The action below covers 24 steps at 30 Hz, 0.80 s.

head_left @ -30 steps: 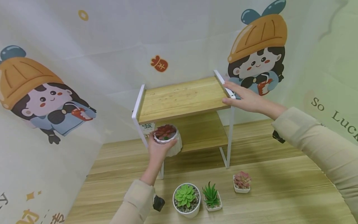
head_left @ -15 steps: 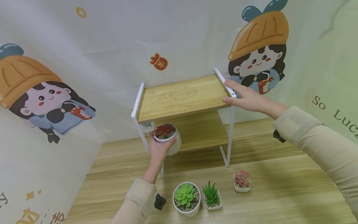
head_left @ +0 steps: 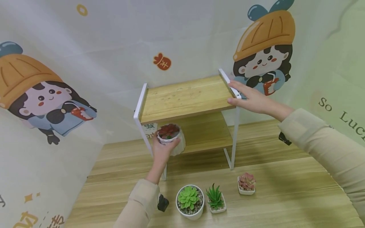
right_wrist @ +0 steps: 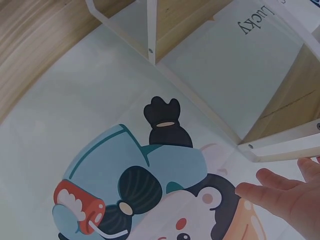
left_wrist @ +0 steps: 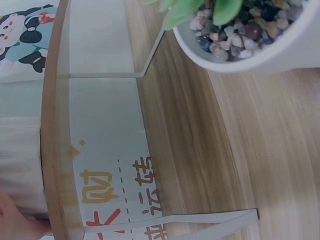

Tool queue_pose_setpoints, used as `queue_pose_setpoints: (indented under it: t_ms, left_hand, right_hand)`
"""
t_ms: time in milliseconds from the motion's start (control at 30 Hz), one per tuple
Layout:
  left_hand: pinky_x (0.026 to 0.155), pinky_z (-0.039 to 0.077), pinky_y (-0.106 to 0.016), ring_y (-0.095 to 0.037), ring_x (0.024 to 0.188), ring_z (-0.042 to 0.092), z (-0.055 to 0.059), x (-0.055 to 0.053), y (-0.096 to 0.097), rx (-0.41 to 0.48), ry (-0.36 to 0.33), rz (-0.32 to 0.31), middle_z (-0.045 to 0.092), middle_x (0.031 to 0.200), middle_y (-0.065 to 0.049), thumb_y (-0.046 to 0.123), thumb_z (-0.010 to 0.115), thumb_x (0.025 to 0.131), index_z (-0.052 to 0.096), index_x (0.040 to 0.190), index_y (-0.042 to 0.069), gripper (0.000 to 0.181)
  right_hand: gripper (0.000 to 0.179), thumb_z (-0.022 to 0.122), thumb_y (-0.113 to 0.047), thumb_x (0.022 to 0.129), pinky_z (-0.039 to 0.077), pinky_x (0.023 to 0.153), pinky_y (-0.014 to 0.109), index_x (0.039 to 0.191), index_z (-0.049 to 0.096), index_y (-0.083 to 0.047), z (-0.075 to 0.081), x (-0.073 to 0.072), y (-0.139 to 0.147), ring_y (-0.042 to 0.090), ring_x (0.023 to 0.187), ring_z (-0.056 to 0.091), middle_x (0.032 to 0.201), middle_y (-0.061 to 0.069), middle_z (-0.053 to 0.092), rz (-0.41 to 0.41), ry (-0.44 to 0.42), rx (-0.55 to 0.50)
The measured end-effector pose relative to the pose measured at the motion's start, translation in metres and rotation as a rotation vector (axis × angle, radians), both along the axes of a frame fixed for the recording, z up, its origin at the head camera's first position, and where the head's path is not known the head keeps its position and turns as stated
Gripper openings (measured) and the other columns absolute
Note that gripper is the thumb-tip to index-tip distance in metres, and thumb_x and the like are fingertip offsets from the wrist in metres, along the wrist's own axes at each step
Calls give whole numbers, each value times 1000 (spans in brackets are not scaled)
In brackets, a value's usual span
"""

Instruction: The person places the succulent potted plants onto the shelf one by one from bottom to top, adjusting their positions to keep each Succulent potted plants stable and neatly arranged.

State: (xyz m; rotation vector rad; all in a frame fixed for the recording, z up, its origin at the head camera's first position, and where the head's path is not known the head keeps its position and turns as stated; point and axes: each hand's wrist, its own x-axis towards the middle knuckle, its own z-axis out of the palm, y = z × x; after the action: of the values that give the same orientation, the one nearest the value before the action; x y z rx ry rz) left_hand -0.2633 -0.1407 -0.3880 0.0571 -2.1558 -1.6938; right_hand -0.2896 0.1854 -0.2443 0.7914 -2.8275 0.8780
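My left hand (head_left: 161,151) grips a ribbed white pot (head_left: 179,146) holding a dark red succulent (head_left: 168,131), fingers on its left side and thumb across the front. The pot stands at the left part of the lower board (head_left: 208,133) of a two-tier shelf (head_left: 185,100). In the left wrist view the white pot (left_wrist: 20,165) is against the board's edge (left_wrist: 51,130), with a bit of the hand (left_wrist: 17,220) at the lower left. My right hand (head_left: 252,98) rests on the shelf's white right rail, fingers extended; the right wrist view shows those fingers (right_wrist: 272,194) beside the frame.
On the wooden table (head_left: 285,193) before the shelf stand a round pot with a green succulent (head_left: 188,199), a small square pot with a spiky plant (head_left: 215,199) and another with a pink succulent (head_left: 246,183). A cartoon-printed backdrop (head_left: 114,47) rises behind and at both sides.
The red succulent's pot has shifted very slightly back on the lower board with my left hand round it. My right hand keeps its place on the rail. The head view has tilted slightly.
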Motion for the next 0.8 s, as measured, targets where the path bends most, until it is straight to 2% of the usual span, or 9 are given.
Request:
queue_pose_setpoints:
  t_ms: [233,467,633,800]
  left_hand:
    - [100,37,-40,-30,116,47,-3,5,1,-10,42,-2,49,126,-19,15,80,66,36,133,0,82]
    - [106,28,-44,-31,124,36,-11,21,3,-59,134,-10,38,133,-20,9,79,67,28,138,-1,87]
    - [96,40,-45,-33,117,42,-22,31,4,-117,164,3,36,134,-21,3,72,75,24,141,0,82]
    - [86,47,-44,-35,108,47,-26,35,5,-163,186,50,37,132,-24,-1,69,76,24,140,-3,79]
  right_hand:
    - [77,46,-51,90,21,102,63,146,18,-8,0,1,0,43,134,18,152,18,11,-6,-4,2]
    - [77,46,-52,90,20,102,63,147,17,-8,-1,1,0,43,134,17,152,17,10,1,-8,-7]
    - [77,46,-52,89,20,102,64,147,17,-9,-1,0,0,44,134,18,152,17,10,-1,-6,-9]
    - [77,46,-51,90,20,103,62,147,16,-9,-2,-1,0,42,135,16,153,16,9,-7,-7,-9]
